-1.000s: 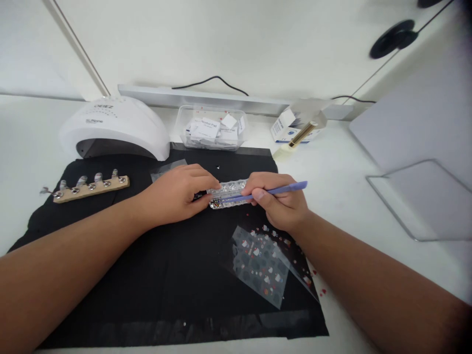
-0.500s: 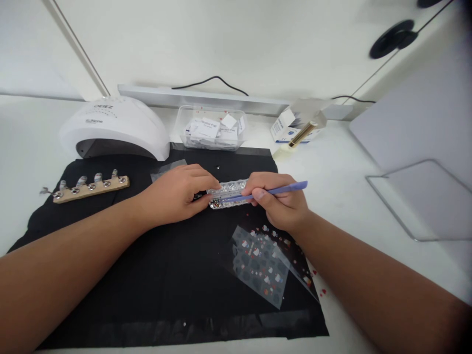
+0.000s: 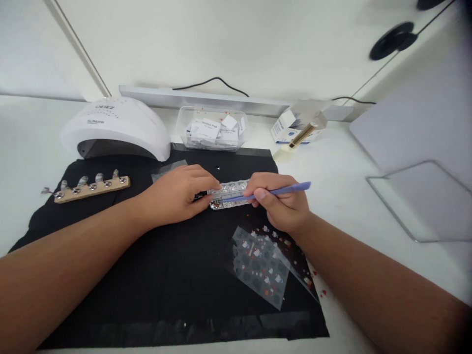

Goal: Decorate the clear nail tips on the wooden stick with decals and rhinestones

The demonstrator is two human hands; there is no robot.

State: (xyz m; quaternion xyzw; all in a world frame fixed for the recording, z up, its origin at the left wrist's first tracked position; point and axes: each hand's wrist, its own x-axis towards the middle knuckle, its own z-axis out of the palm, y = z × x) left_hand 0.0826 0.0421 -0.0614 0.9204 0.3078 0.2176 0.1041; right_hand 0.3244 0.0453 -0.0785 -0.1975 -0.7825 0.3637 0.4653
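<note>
**Pen tip in the gem box**

Pinches a purple pen (image 3: pixel 282 189) in the right grip (image 3: pixel 283 206), thumb and forefinger pressed together near the front of the shaft, back end sticking out to the right past the knuckles. Points the tip left and down into the box (image 3: pixel 229 192), a clear, narrow case of tiny gems (too small to tell which compartment). Clamps the left end of that box in the left grip (image 3: pixel 177 194), fingers curled over the far edge and thumb at the near one. Lying flat between the two grips, on the far half of a black mat (image 3: pixel 147 275).

Just nearer than the right grip, also on the mat: a clear sheet (image 3: pixel 258 265) dotted with small stickers, with a few red specks (image 3: pixel 320 293) loose off its right corner. Just beyond the left grip, a scrap of clear film (image 3: pixel 165 169). Well apart to the left, a wooden stand (image 3: pixel 90 184) with a row of nail tips.

Past the mat's far edge, on the pale surface (image 3: pixel 350 187): a white domed lamp (image 3: pixel 114 125) at the left corner, a clear tub (image 3: pixel 212 129) of white pads in the middle, and a small carton (image 3: pixel 283 129) on the right with a gold tube (image 3: pixel 303 135) leaning against it.
</note>
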